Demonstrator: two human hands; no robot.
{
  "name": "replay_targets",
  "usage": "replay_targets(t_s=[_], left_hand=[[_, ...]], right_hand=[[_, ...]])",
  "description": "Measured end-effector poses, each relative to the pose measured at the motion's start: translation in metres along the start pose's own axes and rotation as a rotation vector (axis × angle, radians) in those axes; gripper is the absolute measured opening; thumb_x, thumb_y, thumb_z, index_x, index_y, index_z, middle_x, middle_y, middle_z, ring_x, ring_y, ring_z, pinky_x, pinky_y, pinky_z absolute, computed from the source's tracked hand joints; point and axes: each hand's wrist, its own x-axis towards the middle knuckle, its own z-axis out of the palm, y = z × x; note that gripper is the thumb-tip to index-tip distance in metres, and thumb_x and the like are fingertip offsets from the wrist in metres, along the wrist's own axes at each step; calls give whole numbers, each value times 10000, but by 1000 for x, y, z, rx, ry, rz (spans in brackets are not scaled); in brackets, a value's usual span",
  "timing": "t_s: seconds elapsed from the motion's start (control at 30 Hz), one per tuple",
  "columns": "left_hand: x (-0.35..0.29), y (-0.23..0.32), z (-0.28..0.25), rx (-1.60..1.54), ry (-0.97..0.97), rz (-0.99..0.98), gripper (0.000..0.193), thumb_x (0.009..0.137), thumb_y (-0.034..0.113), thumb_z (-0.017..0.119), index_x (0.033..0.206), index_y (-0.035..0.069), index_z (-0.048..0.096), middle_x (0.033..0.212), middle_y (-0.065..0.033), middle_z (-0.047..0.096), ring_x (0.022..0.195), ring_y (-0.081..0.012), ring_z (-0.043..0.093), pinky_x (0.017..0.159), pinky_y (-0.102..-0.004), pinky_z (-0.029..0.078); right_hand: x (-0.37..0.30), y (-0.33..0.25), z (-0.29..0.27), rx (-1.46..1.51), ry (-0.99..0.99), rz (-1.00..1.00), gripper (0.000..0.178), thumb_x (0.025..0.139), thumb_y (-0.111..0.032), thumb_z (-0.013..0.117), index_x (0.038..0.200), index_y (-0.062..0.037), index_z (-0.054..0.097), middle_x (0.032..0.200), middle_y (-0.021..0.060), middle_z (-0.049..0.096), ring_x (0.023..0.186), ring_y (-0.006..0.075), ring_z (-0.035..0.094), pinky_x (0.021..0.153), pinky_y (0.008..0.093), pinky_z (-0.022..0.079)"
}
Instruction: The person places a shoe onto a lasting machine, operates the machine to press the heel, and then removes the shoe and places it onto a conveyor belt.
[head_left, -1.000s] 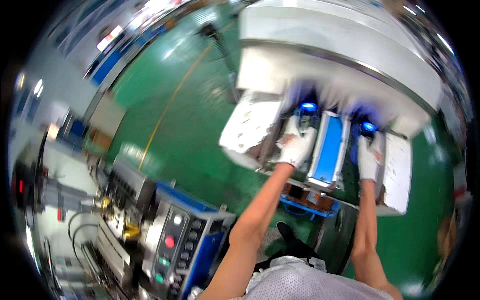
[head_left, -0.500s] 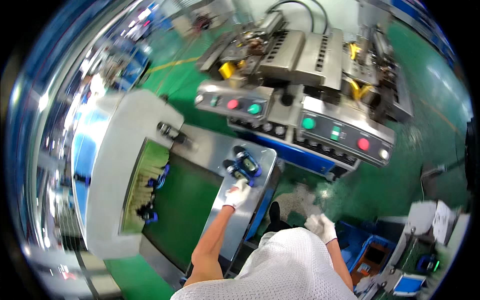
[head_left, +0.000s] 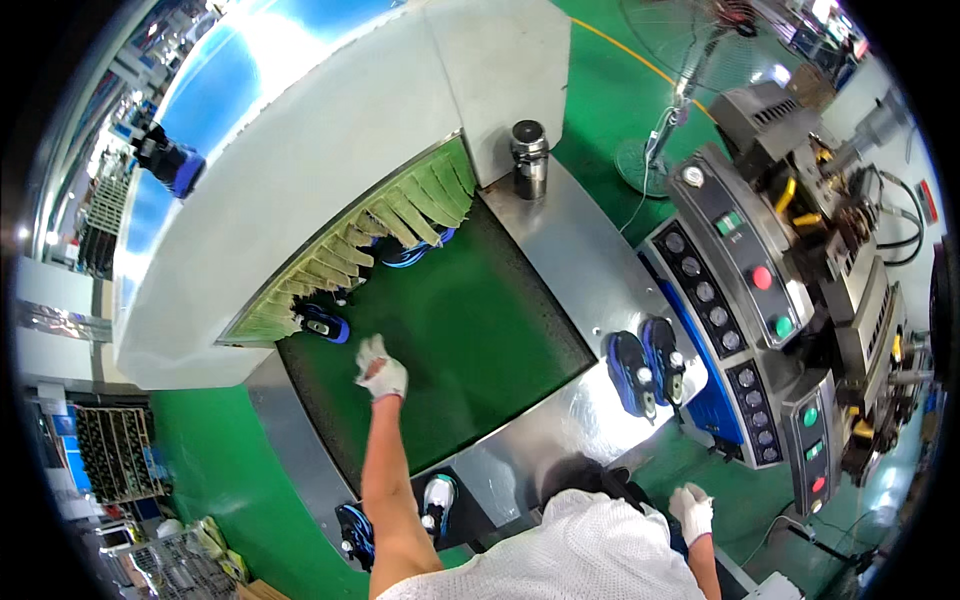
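My left hand [head_left: 380, 371], in a white glove, reaches over the green conveyor belt [head_left: 460, 330] with its fingers apart and nothing in them. Just beyond its fingertips lies a black-and-blue shoe [head_left: 322, 323], partly under the fringed curtain [head_left: 410, 205] of a tunnel opening. Another blue-and-black shoe [head_left: 412, 246] pokes out farther right beneath the same strips. My right hand [head_left: 692, 513], gloved too, hangs low beside my body, apart from any object; its fingers look loose and empty. Side by side on the metal edge rest a dark blue shoe [head_left: 627, 374] and a second shoe [head_left: 661, 359].
A large white machine housing [head_left: 300, 150] surrounds the opening. A steel flask [head_left: 530, 160] stands on the metal frame. To the right is a press with a button panel [head_left: 745, 245]; a fan [head_left: 640, 165] stands behind. A grey-white shoe [head_left: 438, 503] sits near my left forearm.
My view has swung left toward the conveyor. My left hand has left the shoes on the metal edge and now reaches over the belt. The right hand still hangs low.
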Motion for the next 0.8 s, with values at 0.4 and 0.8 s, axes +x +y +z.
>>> replay_targets(t_s=[0.4,0.8], left_hand=[[172,-177,6,-262,208,-115,358,879,164,598,1215,44,624,1334,-227,574,1207,-407,575,995,-484,481],[-32,10,-101,-318,-21,267,247,782,128,729,1018,70,683,1020,-146,618,898,-330,635,759,-467,509]], right_hand=[[-33,-69,12,-1153,23,154,410,878,-346,684,1139,-32,715,1101,203,722,952,323,722,858,418,577],[-55,-163,246,-1077,-558,-528,617,884,-298,727,1373,25,531,1259,226,667,1206,335,641,1028,385,496]])
